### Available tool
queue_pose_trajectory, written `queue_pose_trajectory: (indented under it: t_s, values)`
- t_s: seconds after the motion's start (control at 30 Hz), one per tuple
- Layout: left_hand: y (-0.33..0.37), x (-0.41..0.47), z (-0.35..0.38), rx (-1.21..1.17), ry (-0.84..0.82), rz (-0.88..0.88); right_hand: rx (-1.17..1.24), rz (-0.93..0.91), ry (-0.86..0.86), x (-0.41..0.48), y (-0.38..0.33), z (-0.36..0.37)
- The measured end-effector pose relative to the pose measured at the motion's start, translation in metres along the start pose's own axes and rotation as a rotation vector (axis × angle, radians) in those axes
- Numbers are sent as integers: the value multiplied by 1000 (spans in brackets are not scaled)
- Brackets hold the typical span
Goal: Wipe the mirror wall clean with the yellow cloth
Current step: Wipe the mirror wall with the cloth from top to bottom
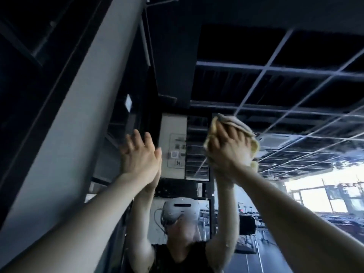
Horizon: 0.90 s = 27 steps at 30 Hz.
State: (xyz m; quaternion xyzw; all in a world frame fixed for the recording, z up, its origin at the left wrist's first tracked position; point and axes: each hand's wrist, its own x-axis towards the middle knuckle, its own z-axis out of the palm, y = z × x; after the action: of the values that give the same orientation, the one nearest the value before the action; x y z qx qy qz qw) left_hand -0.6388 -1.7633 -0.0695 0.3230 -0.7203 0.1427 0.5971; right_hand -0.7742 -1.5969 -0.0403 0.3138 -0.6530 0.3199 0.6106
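The right hand (226, 150) is raised high and presses the yellow cloth (255, 147) against the mirror wall (246, 223); its fingers (234, 133) are spread and curl lightly over the bunched wad, which probably spreads the pressure and keeps the cloth from slipping down the glass. Folds of cloth spill out beyond the fingertips and to the outer side of the fingers, so the glass under them is covered by fabric, not skin. The left hand (140, 154) holds nothing; its fingers (136, 136) are straight and loosely apart, and their tips seem to meet their own reflection, most likely to brace the body during the overhead reach. The cloth sits well to the right of those bare fingers and slightly higher. The wiping looks under way on an upper stretch of the mirror; the blur hides any smears, so how much is clean cannot be told.
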Motion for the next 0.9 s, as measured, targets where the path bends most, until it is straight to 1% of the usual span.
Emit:
queue_pose_trajectory:
  t_s: [0.07, 0.1, 0.17, 0.2, 0.23, 0.3, 0.37, 0.43, 0.5, 0.57, 0.6, 0.63, 0.7, 0.77, 0.83, 0.87, 0.9]
  values:
    - [18, 0, -8, -26, 23, -46, -17, -210, -29, 2, -22, 9]
    - [27, -1, -12, -62, 36, -37, -10, -326, -51, 0, -32, 12]
    - [62, -3, -14, -123, 54, 50, 37, -455, -40, 5, -20, 6]
    - [79, -5, -14, -144, 58, 108, 53, -473, 18, 9, -4, 3]
    - [95, -7, -14, -169, 63, 170, 48, -449, 65, 12, 17, 0]
    - [123, -13, -13, -206, 96, 295, 31, -297, 113, 10, 66, -6]
    - [147, -20, -10, -280, 124, 434, 49, -182, 123, 4, 109, -14]
    - [173, -27, -11, -470, 86, 566, 80, -172, 35, 1, 128, -24]
    - [201, -32, -20, -665, -15, 644, 270, -139, -128, 9, 136, -35]
    - [226, -32, -28, -751, -100, 639, 489, -140, -240, 15, 146, -48]
    - [236, -31, -29, -741, -140, 631, 538, -181, -238, 15, 156, -54]
    - [244, -30, -27, -703, -186, 625, 525, -224, -229, 12, 167, -59]
    - [251, -25, -21, -597, -260, 620, 341, -287, -213, 6, 189, -57]
    - [251, -18, -18, -452, -266, 618, 121, -316, -175, 1, 194, -52]
    - [251, 1, -23, -310, -136, 597, 95, -250, -165, 7, 182, -46]
    - [251, 14, -26, -295, -59, 573, 162, -224, -152, 15, 173, -45]
    - [250, 25, -32, -308, -35, 542, 256, -206, -153, 24, 162, -45]
